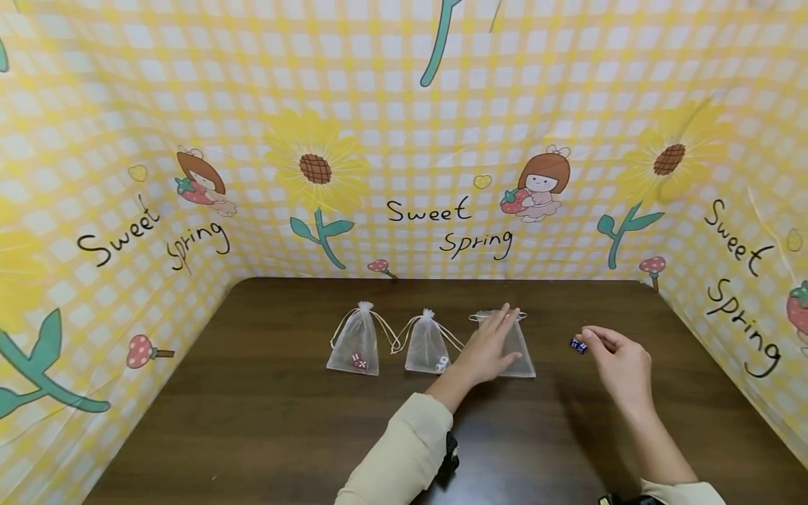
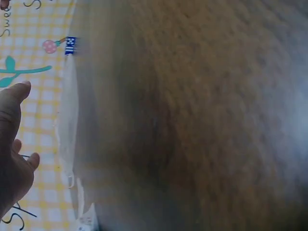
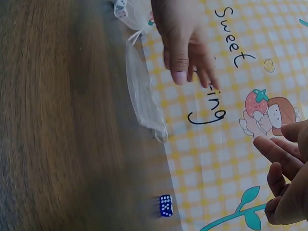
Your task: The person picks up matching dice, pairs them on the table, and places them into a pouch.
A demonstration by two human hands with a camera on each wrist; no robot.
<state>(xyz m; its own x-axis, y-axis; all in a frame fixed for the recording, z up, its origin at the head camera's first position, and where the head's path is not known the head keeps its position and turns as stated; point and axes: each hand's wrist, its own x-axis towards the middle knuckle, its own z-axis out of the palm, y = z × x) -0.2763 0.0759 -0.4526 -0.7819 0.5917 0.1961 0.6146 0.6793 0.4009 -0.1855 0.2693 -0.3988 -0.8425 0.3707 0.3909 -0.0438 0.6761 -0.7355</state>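
Above the rightmost white mesh drawstring bag [image 1: 520, 349], which lies flat, my left hand [image 1: 487, 352] reaches out with fingers extended. The right wrist view shows that hand apart from the bag [image 3: 143, 98], and I see nothing inside the bag. Blue dice with white dots [image 1: 578, 345] lie on the table to its right, side by side. My right hand [image 1: 625, 370] hovers beside them, fingers loosely bent. In the right wrist view the blue dice [image 3: 166, 206] sit clear of the right hand [image 3: 288, 175], which holds nothing.
Two more mesh bags stand to the left, tied at the neck: one bag [image 1: 361, 340] has red dice [image 1: 359, 361] inside, the middle bag [image 1: 424, 344] white dice [image 1: 442, 364]. A yellow checked cloth [image 1: 404, 140] encloses the dark wooden table [image 1: 265, 421] at back and sides.
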